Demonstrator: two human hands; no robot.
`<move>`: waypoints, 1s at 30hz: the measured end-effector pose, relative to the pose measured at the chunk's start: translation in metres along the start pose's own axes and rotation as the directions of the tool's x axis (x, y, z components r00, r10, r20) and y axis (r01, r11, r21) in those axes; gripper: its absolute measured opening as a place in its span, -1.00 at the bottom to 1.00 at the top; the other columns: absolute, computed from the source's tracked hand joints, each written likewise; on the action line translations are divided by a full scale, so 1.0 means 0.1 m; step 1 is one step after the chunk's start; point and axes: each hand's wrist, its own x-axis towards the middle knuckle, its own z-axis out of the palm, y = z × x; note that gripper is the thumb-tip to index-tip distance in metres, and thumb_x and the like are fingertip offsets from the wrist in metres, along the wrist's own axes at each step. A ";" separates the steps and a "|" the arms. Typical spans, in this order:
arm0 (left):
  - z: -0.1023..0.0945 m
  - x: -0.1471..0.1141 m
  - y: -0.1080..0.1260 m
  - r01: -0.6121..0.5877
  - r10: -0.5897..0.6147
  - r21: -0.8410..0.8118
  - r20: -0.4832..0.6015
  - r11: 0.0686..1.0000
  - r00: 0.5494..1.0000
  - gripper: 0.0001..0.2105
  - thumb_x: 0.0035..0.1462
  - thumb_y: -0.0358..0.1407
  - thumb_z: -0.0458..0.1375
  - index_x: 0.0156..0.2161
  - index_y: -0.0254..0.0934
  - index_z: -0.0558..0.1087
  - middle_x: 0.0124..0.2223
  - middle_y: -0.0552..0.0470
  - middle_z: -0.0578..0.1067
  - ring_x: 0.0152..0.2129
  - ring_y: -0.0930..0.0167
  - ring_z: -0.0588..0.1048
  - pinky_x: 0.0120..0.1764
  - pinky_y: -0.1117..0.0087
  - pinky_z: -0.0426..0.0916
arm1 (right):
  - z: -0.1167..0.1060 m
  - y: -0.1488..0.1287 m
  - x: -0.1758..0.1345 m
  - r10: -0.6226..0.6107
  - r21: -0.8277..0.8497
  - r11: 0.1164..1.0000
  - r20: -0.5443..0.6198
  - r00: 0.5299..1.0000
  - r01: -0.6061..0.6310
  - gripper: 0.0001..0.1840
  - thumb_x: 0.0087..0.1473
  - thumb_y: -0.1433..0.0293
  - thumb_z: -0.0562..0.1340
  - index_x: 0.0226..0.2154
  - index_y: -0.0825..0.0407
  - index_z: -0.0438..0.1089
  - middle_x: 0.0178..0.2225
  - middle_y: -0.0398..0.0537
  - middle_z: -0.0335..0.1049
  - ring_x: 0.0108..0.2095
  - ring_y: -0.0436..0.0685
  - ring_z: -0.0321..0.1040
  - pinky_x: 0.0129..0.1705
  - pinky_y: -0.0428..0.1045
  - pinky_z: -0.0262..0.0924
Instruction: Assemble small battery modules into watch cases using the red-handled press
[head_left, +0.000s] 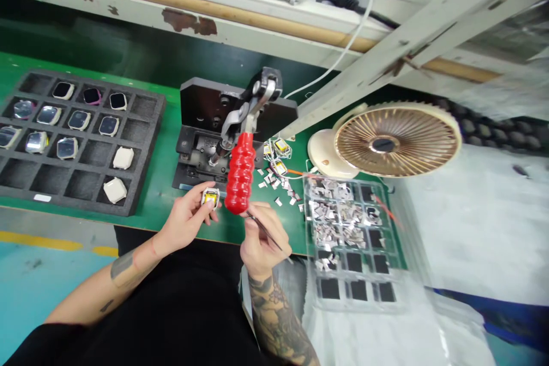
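My left hand [187, 218] grips an opened smartwatch case [210, 198], its yellow inside facing up, near the table's front edge. Tweezers [265, 230] are pinched in my right hand [263, 240], just right of the watch case. Between and above my hands stands a toggle clamp press with a red ribbed handle [240, 174], which hides part of the fingertips of my right hand. The press's black base plate [201, 151] lies just beyond my left hand. Small white pieces [278, 201] and several yellow parts with white wires [281, 147] lie right of the press.
A grey foam tray [148, 148] with smartwatches in its pockets is on the left. On the right are a clear compartment tray [309, 229] holding small parts and a fan [397, 140] on a round base. A white shelf beam [274, 34] runs across the back.
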 end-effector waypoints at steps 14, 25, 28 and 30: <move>0.00 0.00 0.01 -0.026 0.026 0.011 0.019 1.000 0.999 -0.53 0.49 -0.16 0.25 0.39 -0.26 0.44 -0.11 -0.07 0.72 -0.34 0.38 0.71 -0.27 0.40 0.64 | 0.14 0.10 -0.11 0.286 0.052 0.953 0.163 0.944 -0.298 -0.81 0.39 0.36 0.35 -0.03 -0.09 0.69 -0.10 0.06 0.71 -0.10 0.25 0.69 0.01 0.19 0.63; -0.03 0.03 0.01 -0.074 0.074 -0.092 0.003 0.993 0.997 -0.52 0.40 -0.21 0.36 0.32 -0.32 0.49 -0.17 -0.10 0.71 -0.40 0.36 0.70 -0.34 0.41 0.63 | 0.10 0.09 -0.13 0.428 0.326 0.807 0.252 0.868 -0.492 -0.86 0.40 0.29 0.35 -0.08 -0.06 0.64 -0.19 0.03 0.68 -0.24 0.22 0.66 -0.21 0.15 0.63; 0.00 0.03 0.00 -0.058 0.052 -0.148 -0.042 0.987 0.998 -0.52 0.36 -0.21 0.40 0.29 -0.31 0.50 -0.14 -0.12 0.71 -0.39 0.31 0.73 -0.38 0.41 0.63 | 0.08 0.06 -0.13 0.329 0.273 0.905 0.038 0.943 -0.327 -0.86 0.37 0.31 0.37 -0.07 -0.08 0.64 -0.16 0.05 0.68 -0.13 0.27 0.68 -0.11 0.22 0.65; 0.01 0.03 0.01 -0.043 0.036 -0.177 -0.043 0.983 0.998 -0.52 0.36 -0.21 0.40 0.30 -0.30 0.50 -0.13 -0.12 0.71 -0.36 0.29 0.75 -0.36 0.39 0.65 | 0.10 0.07 -0.12 0.348 0.228 0.913 0.000 0.938 -0.339 -0.85 0.36 0.32 0.39 -0.04 -0.07 0.65 -0.13 0.05 0.69 -0.11 0.26 0.68 -0.08 0.20 0.65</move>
